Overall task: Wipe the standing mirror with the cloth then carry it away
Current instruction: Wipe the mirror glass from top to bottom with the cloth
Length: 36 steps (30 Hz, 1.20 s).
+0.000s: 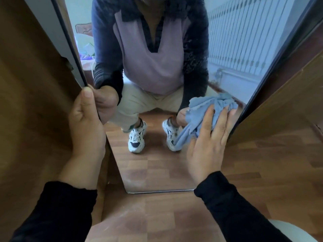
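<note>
The standing mirror (pixel 153 168) rises in front of me with a thin dark frame, its foot on the wooden floor. It reflects a crouching person in a purple and navy top. My left hand (pixel 85 126) grips the mirror's left edge, thumb along the front. My right hand (pixel 208 142) lies with straight fingers on a crumpled light blue cloth (pixel 201 112), pressing it against the glass near the mirror's right edge, low down.
Brown wooden panels flank the mirror closely: one on the left (pixel 35 102), one on the right (pixel 283 110). Wood-pattern floor (pixel 157 220) spreads below. A white radiator and a bed with items show only as reflections. Something white sits at the bottom right corner (pixel 286 229).
</note>
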Available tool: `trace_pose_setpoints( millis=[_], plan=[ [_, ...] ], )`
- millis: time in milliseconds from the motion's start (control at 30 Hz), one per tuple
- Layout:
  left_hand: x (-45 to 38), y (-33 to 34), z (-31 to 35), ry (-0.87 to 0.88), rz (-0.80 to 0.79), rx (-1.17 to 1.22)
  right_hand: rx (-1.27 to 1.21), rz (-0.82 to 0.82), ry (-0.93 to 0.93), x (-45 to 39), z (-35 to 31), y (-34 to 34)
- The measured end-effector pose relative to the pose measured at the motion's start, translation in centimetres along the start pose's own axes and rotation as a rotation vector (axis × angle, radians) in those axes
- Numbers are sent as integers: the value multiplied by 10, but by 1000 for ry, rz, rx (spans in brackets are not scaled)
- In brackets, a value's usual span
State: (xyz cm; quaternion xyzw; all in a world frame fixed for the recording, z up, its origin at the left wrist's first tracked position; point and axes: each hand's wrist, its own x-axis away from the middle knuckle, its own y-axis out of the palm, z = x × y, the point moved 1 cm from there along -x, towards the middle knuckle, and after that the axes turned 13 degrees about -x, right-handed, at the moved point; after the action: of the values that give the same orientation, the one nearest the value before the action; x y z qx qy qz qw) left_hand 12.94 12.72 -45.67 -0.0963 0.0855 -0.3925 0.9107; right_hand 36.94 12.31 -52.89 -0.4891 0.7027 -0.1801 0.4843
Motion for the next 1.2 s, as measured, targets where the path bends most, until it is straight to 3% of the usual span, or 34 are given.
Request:
trace_pose_setpoints(
  millis=[233, 367, 500, 700, 867, 1067, 1200],
  plan=[
    [1, 0, 3, -8, -2, -15, 105, -206, -254, 40, -6, 32],
    [3, -3, 2, 44, -30, -16, 98, 30, -331, 30, -8, 23],
    [3, -7, -7, 21, -48, -29, 55, 215, -252, 7, -12, 5],
    [6, -14, -11, 125, -100, -122, -161, 117, -109, -9, -18, -11],
    [2, -17, -23, 195, -72, -165, -166, 115, -191, -5, -27, -4],
    [2, -18, -25, 176, -82, -202, -144, -61, -346, 14, -32, 20],
    [2, -22, -28, 168, -102, -203, -244, -20, -256, 7, -39, 11]
  ],
)
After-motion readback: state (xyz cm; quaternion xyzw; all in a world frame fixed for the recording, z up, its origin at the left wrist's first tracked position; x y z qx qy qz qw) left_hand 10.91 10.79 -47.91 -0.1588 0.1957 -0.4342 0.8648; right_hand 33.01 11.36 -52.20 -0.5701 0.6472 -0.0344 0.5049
